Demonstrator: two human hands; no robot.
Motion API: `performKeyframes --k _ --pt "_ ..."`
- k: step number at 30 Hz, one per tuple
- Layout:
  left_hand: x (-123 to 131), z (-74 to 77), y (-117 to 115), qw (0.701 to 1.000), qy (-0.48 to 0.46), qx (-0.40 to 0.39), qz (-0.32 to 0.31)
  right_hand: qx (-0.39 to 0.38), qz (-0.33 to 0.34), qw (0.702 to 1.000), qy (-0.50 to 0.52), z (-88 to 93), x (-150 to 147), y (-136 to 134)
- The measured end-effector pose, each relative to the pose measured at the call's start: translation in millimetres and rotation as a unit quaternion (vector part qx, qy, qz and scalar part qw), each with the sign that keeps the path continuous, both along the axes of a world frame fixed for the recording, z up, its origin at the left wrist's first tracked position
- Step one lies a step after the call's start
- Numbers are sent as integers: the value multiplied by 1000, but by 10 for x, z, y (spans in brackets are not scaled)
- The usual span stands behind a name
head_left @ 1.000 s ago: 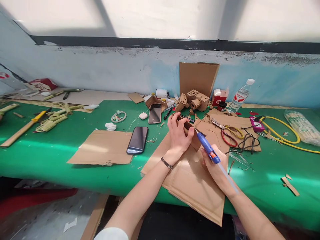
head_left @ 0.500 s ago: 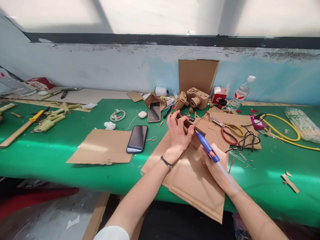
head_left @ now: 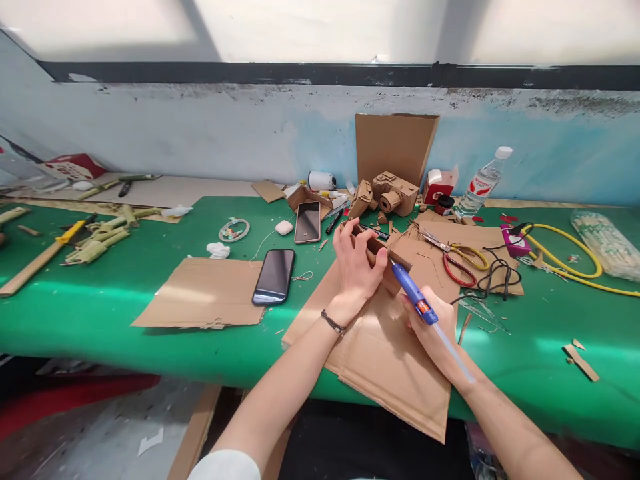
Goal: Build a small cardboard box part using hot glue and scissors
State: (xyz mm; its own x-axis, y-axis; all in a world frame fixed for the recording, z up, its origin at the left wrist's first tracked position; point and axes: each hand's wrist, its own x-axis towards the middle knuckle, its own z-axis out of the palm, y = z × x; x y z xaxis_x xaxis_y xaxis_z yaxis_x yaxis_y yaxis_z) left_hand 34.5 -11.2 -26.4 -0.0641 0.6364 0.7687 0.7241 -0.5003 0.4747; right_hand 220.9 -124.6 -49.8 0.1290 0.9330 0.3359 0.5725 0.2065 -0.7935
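Note:
My left hand [head_left: 357, 260] grips a small cardboard box [head_left: 399, 259] from above, fingers bent over its far wall and thumb at the near side. Part of the box is hidden under that hand. In my right hand [head_left: 434, 325] is a blue hot glue gun [head_left: 411, 291] with a clear glue stick out of its back. Its nozzle points up and left, at the box's edge beside my left thumb; whether it touches cannot be made out. Beneath both hands lies a large flat cardboard sheet [head_left: 395, 373], which hangs over the table's front edge.
Behind the box stands a cardboard camera model [head_left: 395, 193]. Scissors [head_left: 457, 260], a black cord and a purple power socket [head_left: 515, 241] lie to the right, near a water bottle [head_left: 484, 183]. Two phones, one a black phone [head_left: 274, 277], and a cardboard piece [head_left: 200, 293] lie left.
Both hands, the box and the glue gun hold nearly the same place. The view has shifted very slightly.

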Motion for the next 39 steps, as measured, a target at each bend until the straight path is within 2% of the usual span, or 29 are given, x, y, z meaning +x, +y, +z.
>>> performKeyframes --k 9,16,20,28,39 --pt "-4 16 -8 1000 8 -1 9 22 -5 999 -44 -27 14 7" --pt "-3 21 -17 1000 11 0 6 118 2 986 -121 15 24 39" --pt "-5 21 -8 1000 12 4 4 162 18 978 -127 61 76 28" --pt "-23 36 9 1000 17 2 -1 75 21 995 -68 19 101 11" --pt "-15 27 9 1000 1 -12 -11 24 20 999 -21 9 45 -8"
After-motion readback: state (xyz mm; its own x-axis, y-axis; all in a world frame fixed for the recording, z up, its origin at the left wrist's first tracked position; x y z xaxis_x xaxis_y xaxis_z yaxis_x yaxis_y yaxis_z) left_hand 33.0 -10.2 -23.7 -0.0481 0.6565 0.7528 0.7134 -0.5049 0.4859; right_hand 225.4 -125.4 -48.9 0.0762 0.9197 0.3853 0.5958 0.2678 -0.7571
